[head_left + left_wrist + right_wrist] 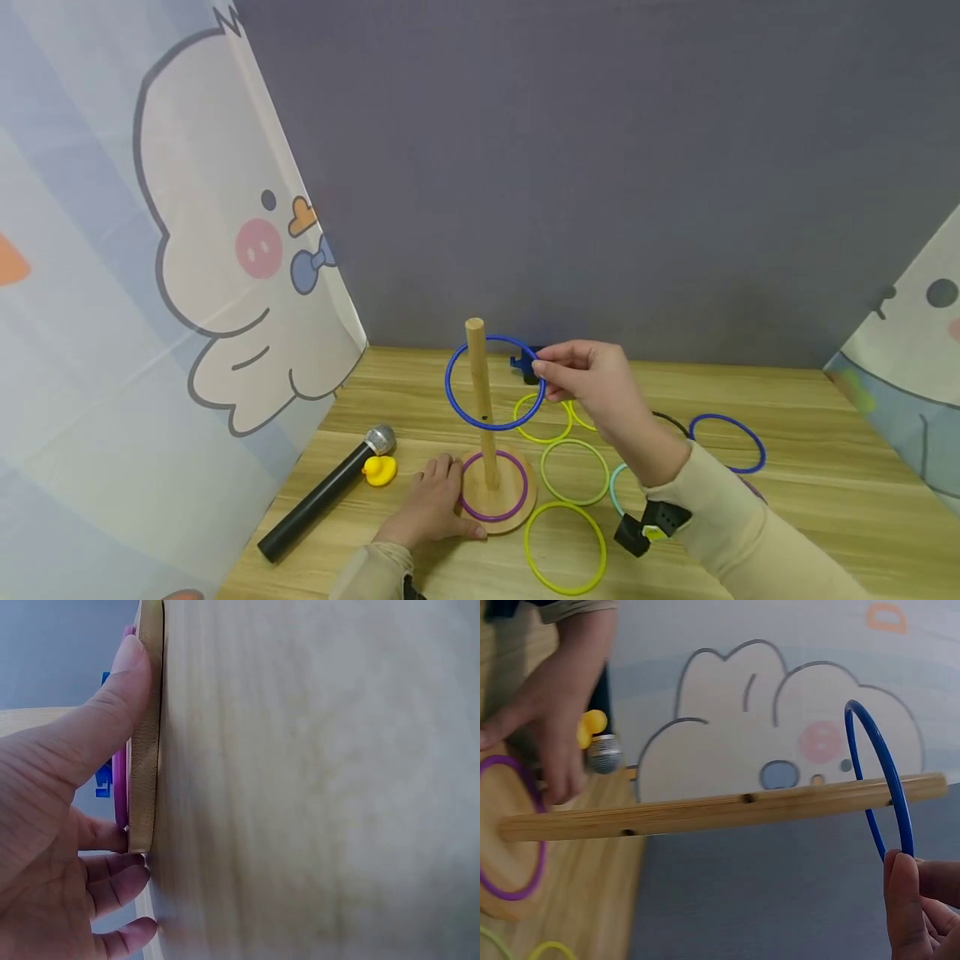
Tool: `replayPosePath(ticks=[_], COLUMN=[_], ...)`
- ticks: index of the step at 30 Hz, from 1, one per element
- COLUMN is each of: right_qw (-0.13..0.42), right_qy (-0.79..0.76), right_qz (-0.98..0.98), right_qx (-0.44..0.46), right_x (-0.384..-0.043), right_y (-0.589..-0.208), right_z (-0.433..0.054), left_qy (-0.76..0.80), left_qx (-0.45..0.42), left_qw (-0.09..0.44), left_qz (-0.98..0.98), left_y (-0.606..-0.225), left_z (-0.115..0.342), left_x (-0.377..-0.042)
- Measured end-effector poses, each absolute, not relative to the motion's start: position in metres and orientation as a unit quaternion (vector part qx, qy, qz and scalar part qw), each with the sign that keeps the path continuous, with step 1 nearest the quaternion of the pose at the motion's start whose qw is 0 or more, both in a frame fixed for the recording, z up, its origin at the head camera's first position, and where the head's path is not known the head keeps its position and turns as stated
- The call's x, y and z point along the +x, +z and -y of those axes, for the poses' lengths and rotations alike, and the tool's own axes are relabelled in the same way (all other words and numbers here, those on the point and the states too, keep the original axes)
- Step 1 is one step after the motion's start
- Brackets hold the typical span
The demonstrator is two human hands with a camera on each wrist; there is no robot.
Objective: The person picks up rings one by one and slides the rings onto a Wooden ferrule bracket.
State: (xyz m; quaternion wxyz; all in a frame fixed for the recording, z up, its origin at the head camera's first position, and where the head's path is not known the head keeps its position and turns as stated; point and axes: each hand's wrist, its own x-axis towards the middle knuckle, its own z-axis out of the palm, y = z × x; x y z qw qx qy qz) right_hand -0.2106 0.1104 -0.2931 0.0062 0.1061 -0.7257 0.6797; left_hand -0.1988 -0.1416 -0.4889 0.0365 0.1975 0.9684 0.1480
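My right hand pinches a blue ring between thumb and fingertips. In the right wrist view, the upright wooden peg passes through this ring near its top end. The peg rises from a round wooden base, where a purple ring lies around its foot. At the left and front edge of the base is my left hand, holding its rim. The left wrist view shows the thumb along the rim and the other fingers farther around it.
Left of the base lie a black microphone and a yellow duck. A yellow ring, a green ring and another blue ring lie to the right among several more. A small dark-blue object stands by the grey backdrop.
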Motion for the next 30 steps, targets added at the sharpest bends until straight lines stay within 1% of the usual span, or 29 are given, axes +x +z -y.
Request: replayPosePath(ticks=[11, 16, 21, 30], right_qw=[-0.064, -0.074, -0.073, -0.071], right_qy=[0.646, 0.626, 0.621, 0.621], right_qz=[0.760, 0.776, 0.780, 0.780], right_qx=[0.032, 0.024, 0.012, 0.003], right_x=[-0.219, -0.221, -0.222, -0.224], right_y=[-0.380, -0.415, -0.443, -0.476], right_z=[-0.112, -0.109, -0.104, -0.094], left_qy=[0.154, 0.151, 0.148, 0.149], left_qx=[0.205, 0.205, 0.207, 0.206], left_qw=[0.028, 0.023, 0.023, 0.025], left_qz=[-0.966, -0.967, -0.967, -0.967], left_y=[-0.487, -0.487, -0.486, -0.489], left_z=[0.142, 0.143, 0.143, 0.143], left_x=[-0.198, -0.198, -0.199, -0.199])
